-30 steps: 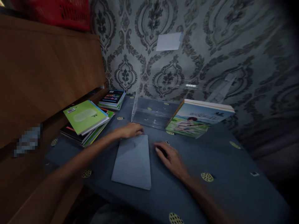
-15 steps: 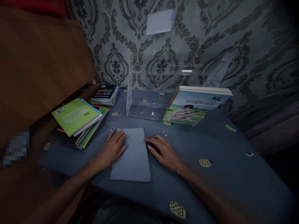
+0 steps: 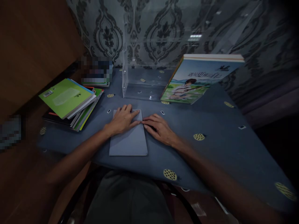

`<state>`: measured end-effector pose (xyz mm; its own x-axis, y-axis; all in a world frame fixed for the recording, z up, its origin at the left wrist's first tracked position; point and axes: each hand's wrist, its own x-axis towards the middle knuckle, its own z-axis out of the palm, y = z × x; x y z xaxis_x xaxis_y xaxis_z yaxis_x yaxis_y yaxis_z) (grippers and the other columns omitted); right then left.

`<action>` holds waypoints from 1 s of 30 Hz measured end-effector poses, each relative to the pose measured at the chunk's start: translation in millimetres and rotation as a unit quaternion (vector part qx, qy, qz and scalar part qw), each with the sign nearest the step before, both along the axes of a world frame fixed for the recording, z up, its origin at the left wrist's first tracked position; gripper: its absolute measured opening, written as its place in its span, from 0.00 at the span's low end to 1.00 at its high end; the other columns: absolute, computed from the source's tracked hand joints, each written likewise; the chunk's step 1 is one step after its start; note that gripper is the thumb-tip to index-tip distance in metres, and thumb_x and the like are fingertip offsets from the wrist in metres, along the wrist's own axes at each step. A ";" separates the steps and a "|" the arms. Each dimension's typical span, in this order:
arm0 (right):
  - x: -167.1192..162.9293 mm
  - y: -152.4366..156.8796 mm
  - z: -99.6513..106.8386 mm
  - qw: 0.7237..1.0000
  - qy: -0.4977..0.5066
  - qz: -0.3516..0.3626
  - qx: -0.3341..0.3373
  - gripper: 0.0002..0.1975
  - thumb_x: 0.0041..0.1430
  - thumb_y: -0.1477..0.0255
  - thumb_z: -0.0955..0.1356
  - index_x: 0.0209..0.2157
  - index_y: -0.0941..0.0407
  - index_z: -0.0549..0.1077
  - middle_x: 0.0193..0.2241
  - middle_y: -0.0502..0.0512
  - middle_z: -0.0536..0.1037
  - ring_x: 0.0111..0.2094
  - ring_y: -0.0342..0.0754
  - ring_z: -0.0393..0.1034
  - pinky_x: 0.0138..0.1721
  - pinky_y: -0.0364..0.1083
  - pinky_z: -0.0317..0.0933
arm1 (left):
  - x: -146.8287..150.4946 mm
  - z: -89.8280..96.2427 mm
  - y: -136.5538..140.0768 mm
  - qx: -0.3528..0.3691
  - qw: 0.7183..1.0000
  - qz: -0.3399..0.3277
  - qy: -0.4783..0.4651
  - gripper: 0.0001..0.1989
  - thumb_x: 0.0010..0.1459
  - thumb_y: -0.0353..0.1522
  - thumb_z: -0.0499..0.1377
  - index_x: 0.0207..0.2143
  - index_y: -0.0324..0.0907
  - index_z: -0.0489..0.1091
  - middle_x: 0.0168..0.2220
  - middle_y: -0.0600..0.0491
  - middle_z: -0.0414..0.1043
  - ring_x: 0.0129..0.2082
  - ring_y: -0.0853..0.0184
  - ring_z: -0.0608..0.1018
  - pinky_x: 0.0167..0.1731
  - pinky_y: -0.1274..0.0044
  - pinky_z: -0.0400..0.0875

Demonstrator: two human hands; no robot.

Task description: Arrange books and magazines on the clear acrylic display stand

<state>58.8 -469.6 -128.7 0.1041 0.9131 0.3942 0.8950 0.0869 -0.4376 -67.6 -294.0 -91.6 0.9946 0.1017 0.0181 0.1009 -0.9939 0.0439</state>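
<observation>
One left hand (image 3: 122, 119), fingers spread, seemingly steadies the thin grey rectangular book (image 3: 128, 143); the right hand (image 3: 160, 129) bunches at its right edge, grip unclear.

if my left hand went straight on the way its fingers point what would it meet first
Probably the clear stand, over a short stretch of table ahead of the left hand; exact depth is unclear.

Grey booklet (image 3: 128, 145), left grip (image 3: 121, 121) atop, right grip (image 3: 161, 130) apparently touching its edge
</observation>
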 end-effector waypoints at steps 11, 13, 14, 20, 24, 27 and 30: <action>3.3 -0.3 -4.7 1.000 0.007 0.003 -0.004 0.16 0.67 0.70 0.61 0.47 0.54 0.79 0.50 0.61 0.79 0.52 0.57 0.71 0.51 0.61 0.63 | -51.1 -14.2 -29.3 -0.054 0.989 -0.114 -0.082 0.19 0.67 0.36 0.51 0.57 0.41 0.66 0.52 0.43 0.64 0.51 0.57 0.67 0.57 0.59 0.61; 3.4 -0.6 -5.2 1.000 0.008 0.000 -0.005 0.15 0.66 0.70 0.62 0.46 0.55 0.79 0.50 0.62 0.79 0.52 0.58 0.71 0.51 0.61 0.63 | -65.1 -14.7 -36.2 -0.080 0.982 -0.151 -0.077 0.16 0.67 0.31 0.51 0.55 0.44 0.68 0.49 0.45 0.65 0.49 0.59 0.67 0.58 0.58 0.61; 3.2 -0.7 -5.3 1.000 0.008 -0.003 -0.005 0.15 0.66 0.70 0.62 0.46 0.56 0.79 0.50 0.62 0.79 0.52 0.58 0.71 0.50 0.61 0.63 | -70.9 -14.6 -39.2 -0.090 0.979 -0.168 -0.071 0.17 0.66 0.28 0.51 0.55 0.45 0.69 0.47 0.46 0.66 0.49 0.60 0.67 0.59 0.57 0.60; 1.7 -1.1 -4.5 1.000 0.002 -0.012 -0.018 0.15 0.66 0.67 0.63 0.46 0.56 0.78 0.50 0.62 0.79 0.52 0.59 0.71 0.49 0.59 0.62 | -86.4 -15.6 -49.3 -0.093 0.973 -0.204 -0.050 0.29 0.60 0.19 0.52 0.58 0.54 0.67 0.47 0.50 0.64 0.50 0.62 0.66 0.62 0.53 0.54; 1.1 -1.6 -2.9 1.000 -0.006 -0.010 -0.029 0.15 0.66 0.63 0.64 0.47 0.55 0.77 0.51 0.61 0.79 0.54 0.58 0.70 0.51 0.59 0.62 | -87.7 -16.8 -50.9 -0.084 0.976 -0.199 -0.030 0.29 0.61 0.21 0.52 0.58 0.58 0.67 0.47 0.51 0.64 0.50 0.62 0.66 0.64 0.52 0.51; -0.1 -2.2 -1.5 0.999 -0.022 -0.010 -0.034 0.17 0.65 0.61 0.66 0.48 0.57 0.77 0.52 0.63 0.78 0.54 0.59 0.69 0.52 0.60 0.62 | -88.6 -16.6 -51.7 -0.084 0.976 -0.201 -0.031 0.27 0.62 0.22 0.53 0.58 0.59 0.67 0.47 0.52 0.65 0.50 0.62 0.66 0.64 0.52 0.50; -1.7 -2.3 -1.0 0.998 -0.043 -0.015 -0.033 0.19 0.62 0.60 0.69 0.48 0.58 0.76 0.52 0.64 0.78 0.55 0.61 0.69 0.52 0.61 0.62 | -89.4 -15.5 -52.8 -0.080 0.976 -0.200 -0.036 0.27 0.62 0.23 0.54 0.58 0.60 0.68 0.46 0.52 0.66 0.49 0.63 0.67 0.64 0.52 0.50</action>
